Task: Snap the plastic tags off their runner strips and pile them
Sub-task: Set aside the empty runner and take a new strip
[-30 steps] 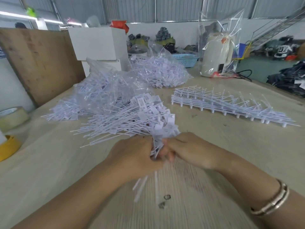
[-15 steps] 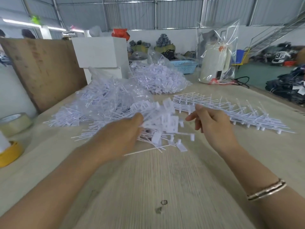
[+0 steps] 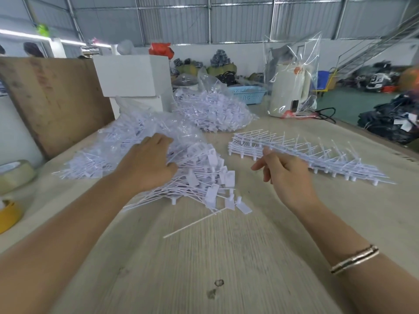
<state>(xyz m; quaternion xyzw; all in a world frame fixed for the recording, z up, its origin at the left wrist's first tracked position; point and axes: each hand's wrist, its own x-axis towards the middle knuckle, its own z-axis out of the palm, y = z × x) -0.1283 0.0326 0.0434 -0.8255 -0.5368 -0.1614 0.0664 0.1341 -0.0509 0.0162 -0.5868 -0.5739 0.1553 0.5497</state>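
Note:
A pile of loose white plastic tags (image 3: 204, 177) lies on the table in front of me, spreading back into a clear plastic bag (image 3: 136, 137) full of more tags. My left hand (image 3: 149, 164) rests flat on the pile with straight fingers, holding nothing. To the right lies a stack of white runner strips (image 3: 306, 155) with tags still attached. My right hand (image 3: 285, 175) hovers just in front of that stack, fingers loosely curled and empty. A bracelet (image 3: 353, 259) circles my right wrist.
A second bag of tags (image 3: 213, 109) sits farther back. Behind it stand white boxes (image 3: 133, 75), a blue basket (image 3: 247, 94) and a bagged white appliance (image 3: 290, 94). A plywood board (image 3: 49, 100) leans at left, with tape rolls (image 3: 13, 175) near the table's left edge.
Both hands gripped a bundle of tags together, then parted. My left hand laid the tags on the pile and now rests on it. My right hand moved right toward the runner strips.

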